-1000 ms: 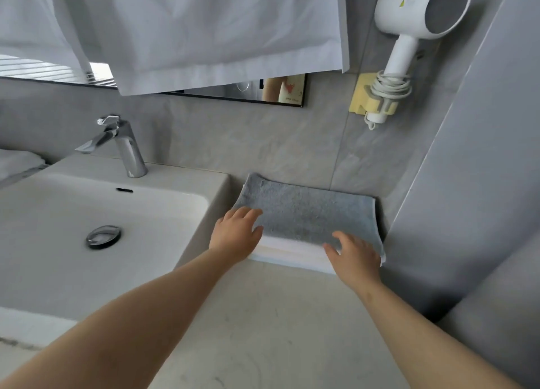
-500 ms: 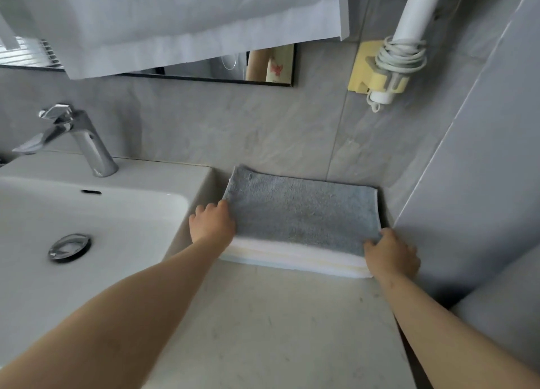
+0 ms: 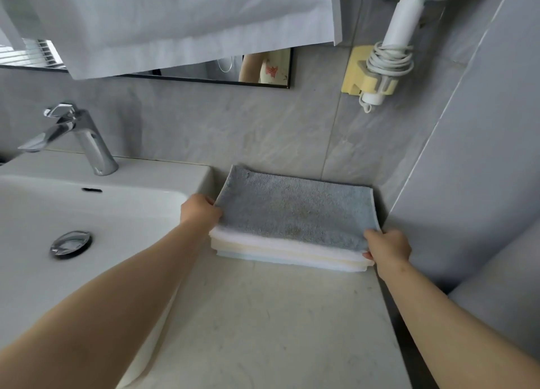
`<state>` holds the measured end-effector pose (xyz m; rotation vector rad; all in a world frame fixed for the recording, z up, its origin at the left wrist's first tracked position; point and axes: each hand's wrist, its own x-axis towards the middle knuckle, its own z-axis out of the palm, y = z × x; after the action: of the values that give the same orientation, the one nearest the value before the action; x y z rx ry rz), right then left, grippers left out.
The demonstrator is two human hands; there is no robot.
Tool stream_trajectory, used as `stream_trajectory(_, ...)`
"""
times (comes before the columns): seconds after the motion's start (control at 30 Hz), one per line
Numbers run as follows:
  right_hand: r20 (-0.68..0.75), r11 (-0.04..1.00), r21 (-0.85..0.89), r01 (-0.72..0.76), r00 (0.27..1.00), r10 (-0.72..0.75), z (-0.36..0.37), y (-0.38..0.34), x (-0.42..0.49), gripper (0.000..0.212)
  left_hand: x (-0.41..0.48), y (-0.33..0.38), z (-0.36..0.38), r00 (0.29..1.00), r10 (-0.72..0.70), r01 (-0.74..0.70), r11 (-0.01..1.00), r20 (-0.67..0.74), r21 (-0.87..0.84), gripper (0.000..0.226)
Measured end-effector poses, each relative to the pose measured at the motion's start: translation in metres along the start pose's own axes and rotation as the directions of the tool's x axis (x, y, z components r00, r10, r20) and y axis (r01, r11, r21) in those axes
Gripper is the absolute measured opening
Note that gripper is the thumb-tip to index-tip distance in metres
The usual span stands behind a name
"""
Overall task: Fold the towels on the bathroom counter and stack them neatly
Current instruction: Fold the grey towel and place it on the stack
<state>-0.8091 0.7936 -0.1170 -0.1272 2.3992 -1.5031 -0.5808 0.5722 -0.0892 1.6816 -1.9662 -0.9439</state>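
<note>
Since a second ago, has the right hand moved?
Yes: the right hand slid rightward to the folded grey terry towel's front corner, nearer the grey side wall.

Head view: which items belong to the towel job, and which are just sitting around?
Job: grey towel topping the towel stack; left hand at its left edge; right hand pinching its front right corner; counter.
Bystanders: sink, tap, drain plug, hair dryer, yellow holder, mirror, hanging white cloth.

Towel stack (image 3: 292, 242) on counter (image 3: 263, 330), right of sink (image 3: 87, 213), against wall.
</note>
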Motion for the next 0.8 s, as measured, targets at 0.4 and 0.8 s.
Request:
stream_trajectory(0.4,0.167,0.993,0.005,-0.119,0.979,0.116,-0.007,0.003,0.004,0.02,-0.01,-0.002,0.001,0.943,-0.167,0.241,0.94,0.288,-0.244,0.006)
stream_trajectory(0.8,0.186,0.976,0.087,-0.202,0.965,0.183,0.016,-0.017,0.053,0.009,0.039,0.024,0.027,0.942,0.101,-0.066,0.991,0.321,-0.119,0.063)
